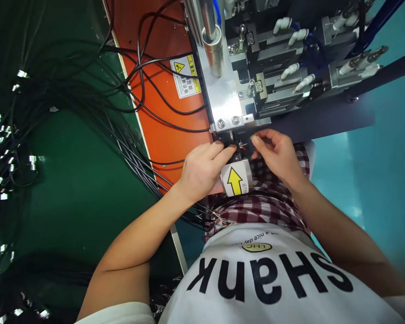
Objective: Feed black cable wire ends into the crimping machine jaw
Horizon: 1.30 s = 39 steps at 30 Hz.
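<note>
In the head view, the person's two bare hands work close to each other at the near edge of a metal machine (224, 101), a narrow gap between them. The left hand (202, 168) lies palm down over the corner of an orange panel (170, 146), its fingertips at a small spray of thin wires (242, 145), one of them red; whether the fingers clamp these or only rest there, I cannot tell. The right hand (278, 155) is apart from the left, just right of the wires, with thumb and forefinger curled towards each other (whether anything is pinched there is too small to tell). Just below the wires sits a white plate (236, 179) bearing a yellow arrow. Black cables (170, 121) run across the orange panel, past a warning label (186, 76). To the left, a bundle of black cables (135, 159) stretches over a green surface (77, 180).
</note>
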Tool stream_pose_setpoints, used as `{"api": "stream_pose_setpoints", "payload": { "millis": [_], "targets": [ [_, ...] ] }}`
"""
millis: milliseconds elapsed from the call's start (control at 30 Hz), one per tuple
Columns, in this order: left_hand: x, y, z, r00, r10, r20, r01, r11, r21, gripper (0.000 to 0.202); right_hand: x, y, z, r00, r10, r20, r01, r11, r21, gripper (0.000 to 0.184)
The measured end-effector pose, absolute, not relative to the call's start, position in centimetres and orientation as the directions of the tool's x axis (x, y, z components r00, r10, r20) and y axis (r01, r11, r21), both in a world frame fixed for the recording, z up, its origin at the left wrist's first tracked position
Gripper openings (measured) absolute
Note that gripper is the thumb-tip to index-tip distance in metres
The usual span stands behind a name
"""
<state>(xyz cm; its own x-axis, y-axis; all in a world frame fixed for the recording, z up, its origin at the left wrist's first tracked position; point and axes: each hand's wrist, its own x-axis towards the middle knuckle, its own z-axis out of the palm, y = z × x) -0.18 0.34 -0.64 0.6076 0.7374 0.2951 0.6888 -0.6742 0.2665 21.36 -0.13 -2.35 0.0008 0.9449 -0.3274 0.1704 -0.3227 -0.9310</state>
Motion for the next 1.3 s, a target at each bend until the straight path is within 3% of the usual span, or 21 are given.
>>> {"api": "stream_pose_setpoints", "payload": {
  "millis": [100, 233, 300, 433, 533, 767, 1000, 1100, 1233, 1300],
  "targets": [
    [-0.2, 0.3, -0.6, 0.6, 0.745, 0.292, 0.693, -0.666, 0.276, 0.038, 21.0, -1.1, -1.8, 0.081, 0.983, -0.164, 0.262, -0.18, -0.948, 0.021],
    [-0.1, 0.4, -0.4, 0.592, 0.754, 0.285, 0.697, -0.656, 0.289, 0.039, 19.8, -1.5, -1.6, 0.045, 0.997, 0.055, 0.454, 0.029, -0.891, 0.015],
    [-0.1, 0.4, -0.4, 0.596, 0.75, 0.286, 0.692, -0.661, 0.291, 0.038, 19.7, -1.3, -2.3, 0.036, 0.999, 0.011, 0.436, -0.006, -0.9, 0.016],
    [-0.1, 0.4, -0.5, 0.6, 0.743, 0.297, 0.678, -0.669, 0.305, 0.035, 20.2, -0.9, -3.5, -0.021, 0.964, -0.265, 0.173, -0.258, -0.951, 0.024],
    [-0.1, 0.4, -0.6, 0.59, 0.751, 0.297, 0.665, -0.66, 0.349, 0.034, 20.6, -0.8, -3.2, -0.021, 0.946, -0.325, 0.14, -0.319, -0.937, 0.028],
    [-0.2, 0.2, -0.5, 0.583, 0.743, 0.329, 0.656, -0.669, 0.349, 0.027, 19.3, -0.3, -1.8, 0.057, 0.993, -0.107, 0.279, -0.119, -0.953, 0.012],
    [-0.4, 0.2, -0.1, 0.612, 0.732, 0.299, 0.68, -0.68, 0.275, 0.035, 19.4, -0.9, -1.4, 0.055, 0.994, 0.095, 0.438, 0.062, -0.897, 0.007],
    [-0.4, 0.2, 0.1, 0.615, 0.731, 0.295, 0.685, -0.681, 0.259, 0.035, 19.6, -0.5, -1.6, 0.059, 0.998, -0.014, 0.447, -0.039, -0.894, 0.008],
    [-0.1, 0.1, 0.4, 0.588, 0.781, 0.211, 0.724, -0.624, 0.294, 0.038, 19.8, 1.1, -1.9, -0.019, 0.904, -0.427, 0.121, -0.422, -0.899, 0.016],
    [0.1, 0.0, 0.7, 0.566, 0.803, 0.19, 0.748, -0.596, 0.293, 0.037, 20.0, 1.4, -1.7, -0.101, 0.855, -0.508, 0.027, -0.508, -0.861, 0.018]
  ]
}}
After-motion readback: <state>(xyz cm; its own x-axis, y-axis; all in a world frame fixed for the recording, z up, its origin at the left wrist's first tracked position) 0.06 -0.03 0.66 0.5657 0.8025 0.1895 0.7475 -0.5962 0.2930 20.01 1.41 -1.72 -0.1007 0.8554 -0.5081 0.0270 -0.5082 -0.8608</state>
